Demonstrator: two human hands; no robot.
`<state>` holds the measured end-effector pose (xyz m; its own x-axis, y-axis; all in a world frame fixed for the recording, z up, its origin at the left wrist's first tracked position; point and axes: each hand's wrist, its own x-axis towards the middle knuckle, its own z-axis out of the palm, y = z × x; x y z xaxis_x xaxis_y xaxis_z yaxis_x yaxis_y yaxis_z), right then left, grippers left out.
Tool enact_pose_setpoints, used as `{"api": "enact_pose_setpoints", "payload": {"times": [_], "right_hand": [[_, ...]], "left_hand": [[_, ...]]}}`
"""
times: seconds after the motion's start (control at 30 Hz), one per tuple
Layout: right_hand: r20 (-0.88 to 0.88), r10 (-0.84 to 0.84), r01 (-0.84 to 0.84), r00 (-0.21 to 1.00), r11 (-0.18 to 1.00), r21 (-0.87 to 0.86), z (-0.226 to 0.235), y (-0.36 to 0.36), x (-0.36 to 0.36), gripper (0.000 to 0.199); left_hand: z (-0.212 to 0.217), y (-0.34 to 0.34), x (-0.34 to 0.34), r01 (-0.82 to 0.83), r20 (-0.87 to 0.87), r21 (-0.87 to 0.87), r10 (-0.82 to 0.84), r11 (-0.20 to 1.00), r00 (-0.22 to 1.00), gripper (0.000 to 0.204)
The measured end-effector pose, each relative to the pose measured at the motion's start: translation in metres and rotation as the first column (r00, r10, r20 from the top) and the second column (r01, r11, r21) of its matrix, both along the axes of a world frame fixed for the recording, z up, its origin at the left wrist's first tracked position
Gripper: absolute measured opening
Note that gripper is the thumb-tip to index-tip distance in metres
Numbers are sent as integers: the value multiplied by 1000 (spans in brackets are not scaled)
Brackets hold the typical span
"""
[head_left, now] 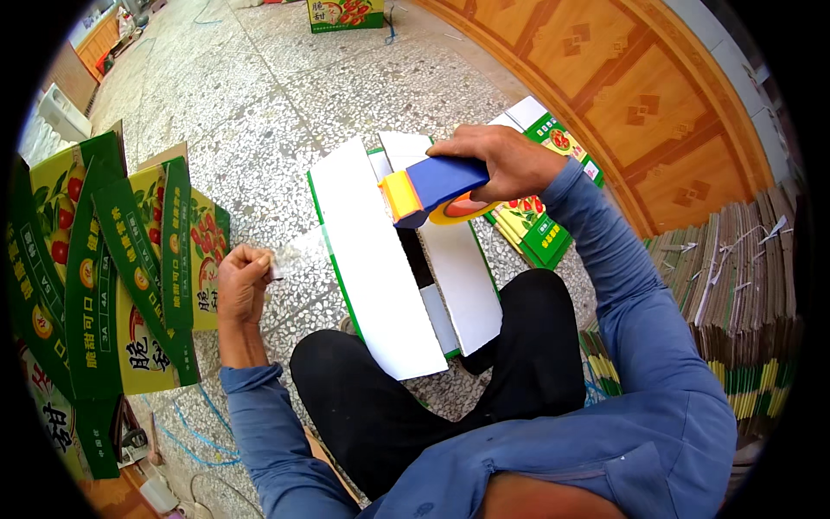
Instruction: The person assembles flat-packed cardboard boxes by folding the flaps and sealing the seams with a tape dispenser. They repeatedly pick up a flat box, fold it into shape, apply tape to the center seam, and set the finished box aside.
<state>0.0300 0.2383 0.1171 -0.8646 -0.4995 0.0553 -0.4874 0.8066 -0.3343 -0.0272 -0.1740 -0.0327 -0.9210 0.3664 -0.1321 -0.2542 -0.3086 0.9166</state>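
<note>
A cardboard box (372,259) stands between my knees, its white inner flaps folded inward with a dark gap between them. My right hand (506,160) grips a blue and yellow tape dispenser (445,183) above the far part of the box; an orange and yellow roll shows under my fingers. Left of the box, my left hand (248,275) pinches the end of a clear strip of tape (303,251). That strip reaches toward the box's left edge; where it runs across the white flap is hard to make out.
Green and yellow printed cartons (130,268) lean together on the left. Another printed carton (545,229) lies beyond my right hand. Stacked flat cardboard (735,285) stands at the right, beside wood-patterned panels (640,95). One more box (346,16) sits on the speckled floor (251,147).
</note>
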Motion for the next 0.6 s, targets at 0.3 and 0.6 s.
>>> {"api": "enact_pose_setpoints", "payload": {"times": [0.3, 0.6], "right_hand": [[3, 228, -220, 974, 940, 262, -11, -61, -13, 50], [15, 258, -252, 966, 929, 272, -43, -63, -14, 57]], "left_hand": [[-77, -48, -10, 49, 69, -150, -39, 987, 997, 16], [-154, -18, 0, 41, 55, -227, -29, 973, 998, 17]]}}
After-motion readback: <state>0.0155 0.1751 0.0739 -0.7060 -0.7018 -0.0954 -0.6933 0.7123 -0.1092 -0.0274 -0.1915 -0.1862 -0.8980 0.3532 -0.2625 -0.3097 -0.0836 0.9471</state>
